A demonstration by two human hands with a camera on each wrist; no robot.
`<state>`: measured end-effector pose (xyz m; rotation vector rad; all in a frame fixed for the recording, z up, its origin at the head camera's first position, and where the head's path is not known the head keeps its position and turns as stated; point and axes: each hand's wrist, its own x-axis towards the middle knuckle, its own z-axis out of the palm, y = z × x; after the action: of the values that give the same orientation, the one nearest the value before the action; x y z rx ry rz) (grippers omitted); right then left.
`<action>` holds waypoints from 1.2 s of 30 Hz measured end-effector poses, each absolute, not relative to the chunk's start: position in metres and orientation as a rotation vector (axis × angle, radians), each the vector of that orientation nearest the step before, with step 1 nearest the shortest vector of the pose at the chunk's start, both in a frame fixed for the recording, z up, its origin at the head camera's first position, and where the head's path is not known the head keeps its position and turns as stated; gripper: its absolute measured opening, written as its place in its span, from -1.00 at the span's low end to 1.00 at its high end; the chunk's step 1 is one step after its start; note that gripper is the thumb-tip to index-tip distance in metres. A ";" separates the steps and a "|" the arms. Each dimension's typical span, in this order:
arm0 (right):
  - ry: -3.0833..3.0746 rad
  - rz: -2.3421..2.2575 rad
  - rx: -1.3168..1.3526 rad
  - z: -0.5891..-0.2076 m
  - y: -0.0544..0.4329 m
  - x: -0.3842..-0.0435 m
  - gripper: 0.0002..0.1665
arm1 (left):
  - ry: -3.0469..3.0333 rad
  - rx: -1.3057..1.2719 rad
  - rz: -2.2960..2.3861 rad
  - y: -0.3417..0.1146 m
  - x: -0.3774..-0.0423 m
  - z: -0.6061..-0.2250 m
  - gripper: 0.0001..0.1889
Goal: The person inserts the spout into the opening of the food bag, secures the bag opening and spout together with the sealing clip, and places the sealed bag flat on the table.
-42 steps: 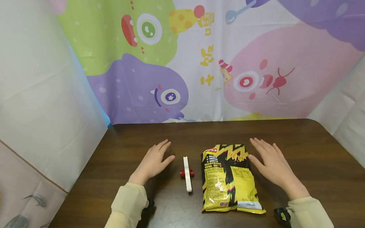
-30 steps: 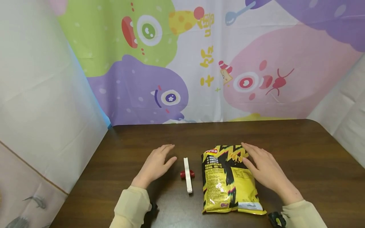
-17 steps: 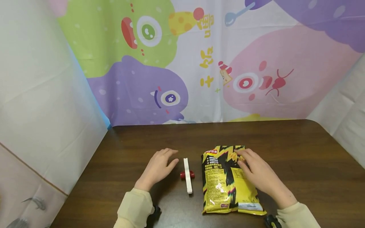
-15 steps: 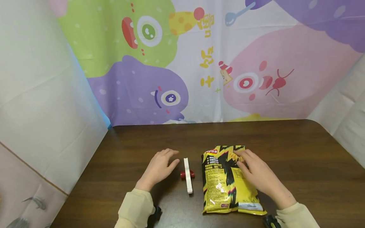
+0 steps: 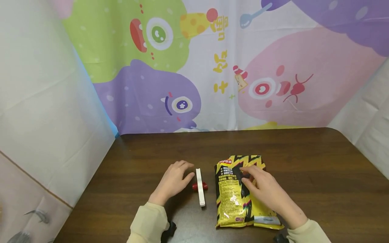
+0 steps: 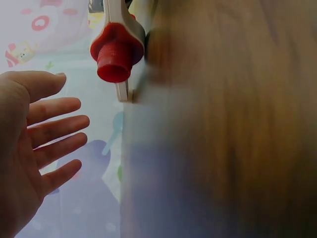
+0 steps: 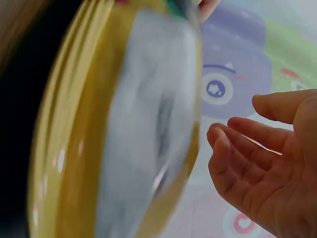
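A white bag clip [image 5: 200,194] with a red spout [image 6: 114,63] lies on the brown table, its long bar pointing away from me. My left hand [image 5: 171,182] hovers just left of it, thumb and fingers spread and apart from the clip; in the left wrist view the palm holds nothing. To the right, a yellow and black snack bag [image 5: 231,202] lies flat, its printed panels up. Over the bag's upper right part is my right hand [image 5: 267,190], fingers loosely bent. The right wrist view shows that hand [image 7: 267,163] holding nothing, apart from the bag.
The wooden table [image 5: 146,145] ends at the back against a cartoon-printed curtain [image 5: 212,101]. Pale cloth walls [image 5: 45,84] stand at both sides. A dark wrist device [image 5: 169,229] shows by the left sleeve.
My right hand has moved left from beside the snack bag to over it, its fingers bending a little. My left hand has shifted right, closer to the bag clip. Clip and bag lie still.
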<state>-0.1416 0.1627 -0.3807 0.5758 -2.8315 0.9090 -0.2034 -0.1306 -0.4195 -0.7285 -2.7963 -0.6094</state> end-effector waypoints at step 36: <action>-2.958 1.643 0.818 -0.394 0.085 -0.130 -0.50 | -3.113 -0.657 -0.743 -0.115 -0.202 -0.426 -0.51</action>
<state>-0.1296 0.0845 -0.3939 0.8184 -2.9576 1.6426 -0.2020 -0.1146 -0.4257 -0.6567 -3.1133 -0.7434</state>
